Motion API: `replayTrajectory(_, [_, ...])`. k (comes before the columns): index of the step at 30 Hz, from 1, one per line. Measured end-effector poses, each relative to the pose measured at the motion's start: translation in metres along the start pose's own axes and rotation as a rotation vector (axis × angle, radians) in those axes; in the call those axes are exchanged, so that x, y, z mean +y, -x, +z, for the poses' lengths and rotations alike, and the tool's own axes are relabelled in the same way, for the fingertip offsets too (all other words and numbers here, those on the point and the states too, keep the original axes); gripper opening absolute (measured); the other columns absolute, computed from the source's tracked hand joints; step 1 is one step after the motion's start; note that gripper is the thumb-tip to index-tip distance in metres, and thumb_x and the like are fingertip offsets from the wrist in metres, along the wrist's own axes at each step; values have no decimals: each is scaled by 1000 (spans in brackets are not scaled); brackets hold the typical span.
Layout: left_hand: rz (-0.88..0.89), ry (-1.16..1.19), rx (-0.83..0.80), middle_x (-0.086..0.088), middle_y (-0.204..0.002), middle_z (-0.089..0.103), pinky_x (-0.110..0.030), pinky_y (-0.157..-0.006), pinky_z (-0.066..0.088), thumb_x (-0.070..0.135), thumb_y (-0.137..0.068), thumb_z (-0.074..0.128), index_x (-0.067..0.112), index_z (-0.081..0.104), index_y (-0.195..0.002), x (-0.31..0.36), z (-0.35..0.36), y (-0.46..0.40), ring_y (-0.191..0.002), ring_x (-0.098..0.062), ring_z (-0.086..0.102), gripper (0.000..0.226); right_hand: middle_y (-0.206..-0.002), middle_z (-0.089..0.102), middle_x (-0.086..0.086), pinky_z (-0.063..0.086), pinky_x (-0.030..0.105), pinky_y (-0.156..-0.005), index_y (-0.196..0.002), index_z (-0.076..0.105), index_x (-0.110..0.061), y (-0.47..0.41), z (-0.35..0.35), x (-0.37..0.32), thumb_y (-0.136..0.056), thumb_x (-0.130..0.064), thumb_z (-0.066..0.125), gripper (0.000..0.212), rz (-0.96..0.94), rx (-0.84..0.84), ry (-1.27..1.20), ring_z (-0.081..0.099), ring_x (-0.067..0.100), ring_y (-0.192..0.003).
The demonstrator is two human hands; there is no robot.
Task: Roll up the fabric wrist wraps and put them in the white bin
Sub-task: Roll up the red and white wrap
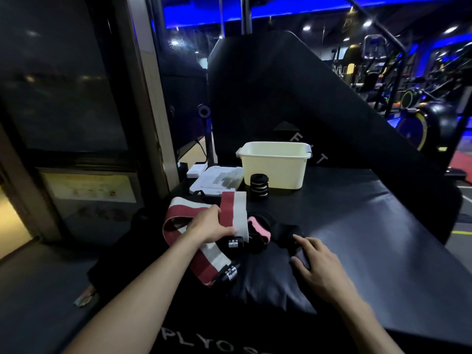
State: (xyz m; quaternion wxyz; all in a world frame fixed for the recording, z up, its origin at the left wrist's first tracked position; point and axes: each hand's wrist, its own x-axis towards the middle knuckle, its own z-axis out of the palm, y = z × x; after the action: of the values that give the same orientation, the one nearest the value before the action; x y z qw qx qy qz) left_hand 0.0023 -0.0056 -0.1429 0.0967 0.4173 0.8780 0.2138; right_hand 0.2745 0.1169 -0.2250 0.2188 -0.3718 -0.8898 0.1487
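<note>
Dim black mat; left hand covers red-white wrap, black wrap indistinct.

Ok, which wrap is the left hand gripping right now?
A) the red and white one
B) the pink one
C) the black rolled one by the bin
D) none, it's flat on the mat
A: the left hand has its fingers curled round the red and white wrap, while the pink wrap lies untouched beside it and the rolled wrap stands by the bin.
</note>
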Motion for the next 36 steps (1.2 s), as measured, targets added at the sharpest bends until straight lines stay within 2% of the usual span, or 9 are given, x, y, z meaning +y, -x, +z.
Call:
replayTrajectory(6, [83, 334, 145, -4, -116, 69, -37, -97, 52, 28, -85, 82, 24, 67, -123, 3, -3, 3, -107, -22, 65, 42, -146, 50, -4, 36, 31, -111, -148, 46, -30, 9, 0, -7, -97, -44, 54, 54, -20, -12, 15, 50, 19, -131])
replayTrajectory(11, [229, 584, 229, 0, -100, 73, -38, -80, 62, 21, -94, 74, 32, 73, -100, 11, -60, 12, -93, -23, 70, 13, -141, 49, 1, 40, 29, -107, -143, 50, -23, 1, -6, -20, -91, -32, 67, 56, 2, -18, -157, 54, 21, -126])
replayTrajectory(14, [338, 634, 267, 1, -92, 74, -26, -77, 57, 24, -97, 70, 33, 74, -95, 32, -88, 22, -87, -18, 69, 10, -136, 50, -4, 49, 29, -101, -144, 49, -24, -14, -27, -51, -93, -26, 70, 55, -70, 110, -411, 61, 13, -115])
replayTrajectory(17, [412, 699, 275, -1, -88, 75, -33, -69, 58, 29, -99, 66, 22, 75, -100, 62, -105, 37, -79, -16, 69, 11, -136, 53, -11, 53, 24, -94, -145, 44, -36, -29, -65, -90, -97, -26, 66, 53, -194, 176, -568, 63, 1, -111])
replayTrajectory(20, [457, 728, 208, -5, -84, 73, -31, -55, 58, 31, -102, 61, 15, 73, -103, 91, -116, 52, -69, -15, 71, 20, -135, 59, -14, 55, 24, -89, -146, 44, -35, -39, -100, -113, -100, -28, 62, 50, -252, 182, -708, 67, 0, -109])
replayTrajectory(26, [414, 904, 106, -1, -77, 72, -26, -42, 50, 31, -101, 63, 10, 73, -107, 117, -103, 56, -47, -17, 65, 25, -95, 74, -1, 55, 29, -71, -114, 68, -22, -28, -142, -110, -99, -29, 64, 17, -248, 230, -843, 71, 18, -82])
replayTrajectory(29, [363, 982, 91, -3, -78, 72, -24, -36, 47, 29, -101, 63, 7, 73, -109, 125, -78, 52, -38, -18, 57, 26, -96, 73, -1, 53, 26, -75, -116, 68, -13, -13, -136, -106, -95, -29, 68, 26, -163, 81, -1103, 67, 12, -87])
replayTrajectory(31, [338, 1034, 81, -4, -76, 74, -24, -36, 47, 28, -101, 64, 9, 73, -105, 130, -62, 50, -40, -17, 57, 21, -97, 75, 5, 55, 26, -75, -115, 66, -4, -5, -127, -100, -92, -12, 73, 26, -145, 97, -1168, 69, 14, -89])
replayTrajectory(36, [212, 1112, 184, -3, -65, 66, -20, -35, 41, 27, -102, 62, 17, 68, -92, 130, -48, 38, -36, -9, 52, 15, -99, 78, 12, 56, 23, -78, -109, 70, 1, 12, -124, -67, -89, 1, 71, 20, -119, 103, -1024, 72, 16, -87])
